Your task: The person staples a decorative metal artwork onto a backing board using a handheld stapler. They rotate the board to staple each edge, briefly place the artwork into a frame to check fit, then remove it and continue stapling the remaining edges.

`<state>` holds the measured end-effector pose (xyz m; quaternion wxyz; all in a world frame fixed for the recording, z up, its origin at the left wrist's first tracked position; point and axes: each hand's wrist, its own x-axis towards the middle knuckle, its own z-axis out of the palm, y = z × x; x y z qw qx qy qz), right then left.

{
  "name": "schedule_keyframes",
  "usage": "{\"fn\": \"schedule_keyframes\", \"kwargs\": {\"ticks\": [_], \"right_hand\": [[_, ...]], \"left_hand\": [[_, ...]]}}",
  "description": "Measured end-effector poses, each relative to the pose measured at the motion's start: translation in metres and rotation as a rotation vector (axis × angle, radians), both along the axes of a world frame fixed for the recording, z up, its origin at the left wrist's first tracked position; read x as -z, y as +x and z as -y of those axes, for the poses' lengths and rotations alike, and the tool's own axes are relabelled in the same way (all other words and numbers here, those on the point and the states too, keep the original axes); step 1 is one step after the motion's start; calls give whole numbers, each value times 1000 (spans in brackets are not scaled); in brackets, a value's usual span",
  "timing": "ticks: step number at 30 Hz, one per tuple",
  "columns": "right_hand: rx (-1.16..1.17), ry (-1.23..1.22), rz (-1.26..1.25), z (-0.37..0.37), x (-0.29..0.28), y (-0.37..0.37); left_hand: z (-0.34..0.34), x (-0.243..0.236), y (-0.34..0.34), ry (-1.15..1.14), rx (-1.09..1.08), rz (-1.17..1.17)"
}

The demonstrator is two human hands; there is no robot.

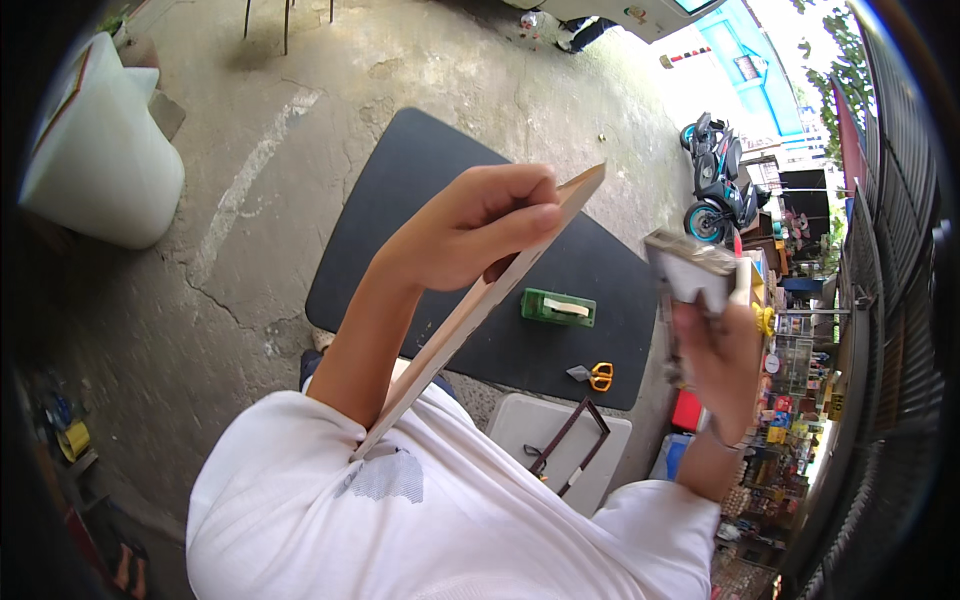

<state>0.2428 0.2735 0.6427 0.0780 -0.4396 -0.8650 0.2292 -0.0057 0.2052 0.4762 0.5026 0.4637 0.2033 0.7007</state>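
Observation:
My left hand (475, 225) is closed around the upper end of a flat wooden board (455, 330). The board is seen nearly edge-on and slants down to my shirt. Out to the right, my right hand (718, 365) grips a silver metal tool, probably a staple gun (700, 262), blurred by motion. It is held apart from the board. Beyond the board, on a dark table (400, 190), lie a green tape dispenser (558, 308) and scissors (592, 376) with orange handles.
A white table (510, 415) close to me bears a dark brown picture frame (580, 440). Far right are a parked motorcycle (715, 180) and crowded shelves of goods (790, 420). A large white container (110, 160) stands at left on the concrete ground.

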Motion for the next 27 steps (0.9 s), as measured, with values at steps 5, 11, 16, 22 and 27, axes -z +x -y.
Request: {"fn": "schedule_keyframes", "kwargs": {"ticks": [5,11,16,22,27], "right_hand": [[139,134,145,-30,209,25],[86,186,372,-14,473,43],[63,175,416,-2,526,61],[87,22,-556,-83,297,-23],[-525,200,-839,-74,105,-60]], "left_hand": [[5,-11,-2,-26,-32,-5],[9,-8,-6,92,-114,-32],[5,-28,15,66,-119,-14],[8,-22,21,21,-304,-80],[1,-27,38,27,-300,-50]]}}
